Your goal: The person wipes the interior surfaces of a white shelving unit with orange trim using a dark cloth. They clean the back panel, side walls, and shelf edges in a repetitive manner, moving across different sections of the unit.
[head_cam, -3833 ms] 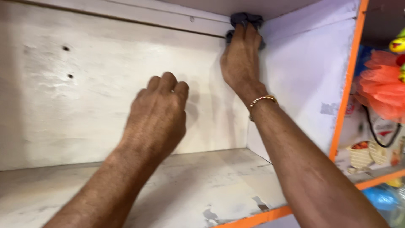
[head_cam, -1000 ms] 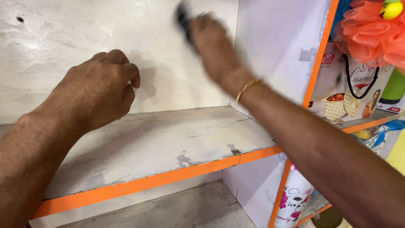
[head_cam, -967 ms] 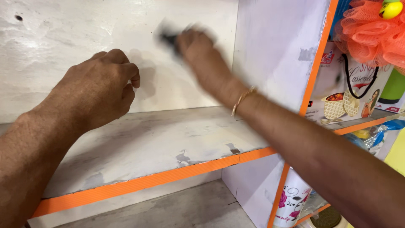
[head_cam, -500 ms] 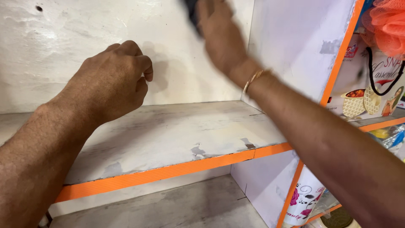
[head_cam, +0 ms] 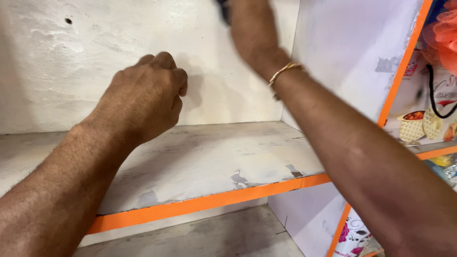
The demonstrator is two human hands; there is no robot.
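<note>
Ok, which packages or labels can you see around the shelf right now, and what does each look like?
Printed package: right-hand compartment, past the orange-edged divider; white, pictures of cream woven baskets, black cord loop.
Floral package: lower right, below the shelf; white with pink flowers.
Blue-and-yellow wrapper: right edge, partly cut off; kind unclear.

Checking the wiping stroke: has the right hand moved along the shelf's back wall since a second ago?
Yes. The right hand has gone up the back wall, farther above the orange shelf edge, now partly out of frame.

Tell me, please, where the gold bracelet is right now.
In the head view, the gold bracelet sits on the right wrist, upper centre, before the white back panel and above the orange-edged shelf.
</note>
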